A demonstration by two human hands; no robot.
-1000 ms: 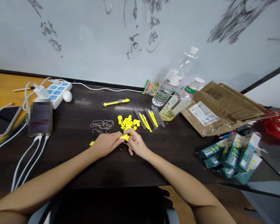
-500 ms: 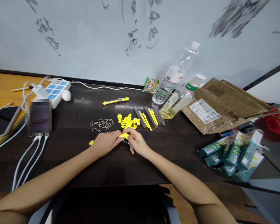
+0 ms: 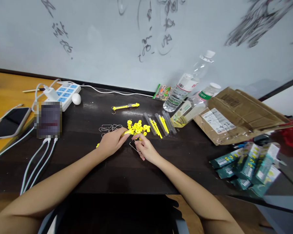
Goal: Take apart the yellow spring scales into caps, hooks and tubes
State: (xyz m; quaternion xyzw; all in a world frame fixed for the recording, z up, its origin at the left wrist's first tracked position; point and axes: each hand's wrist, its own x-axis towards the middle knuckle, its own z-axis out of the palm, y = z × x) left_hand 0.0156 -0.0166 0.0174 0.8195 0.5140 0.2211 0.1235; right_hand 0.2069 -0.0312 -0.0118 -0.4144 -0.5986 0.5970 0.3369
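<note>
My left hand [image 3: 109, 143] is closed around a tubular spring scale [image 3: 128, 131], whose yellow ends stick out on both sides of the fist. Close beside it on the right, my right hand [image 3: 147, 151] pinches a bent metal wire hook [image 3: 133, 147]. A small gap separates the hook from the scale's yellow end. Just beyond my fingers lies a pile of small yellow plastic parts [image 3: 138, 126]. Several loose wire hooks [image 3: 108, 127] rest behind my left hand, partly covered by it. Another spring scale [image 3: 125, 106], with a hook at its left end, lies farther back.
Clear tubes with yellow sticks [image 3: 163, 123] lie right of the pile. Two bottles, one of water [image 3: 183, 87], stand behind them near a brown parcel [image 3: 234, 120]. Green boxes [image 3: 246, 165] are heaped at right. A power strip [image 3: 68, 94], cables and a phone [image 3: 11, 123] occupy the left.
My right hand has drawn slightly away from the spring scale's end, bringing the wire hook into clearer view. The whole view has shifted, so things appear farther right.
</note>
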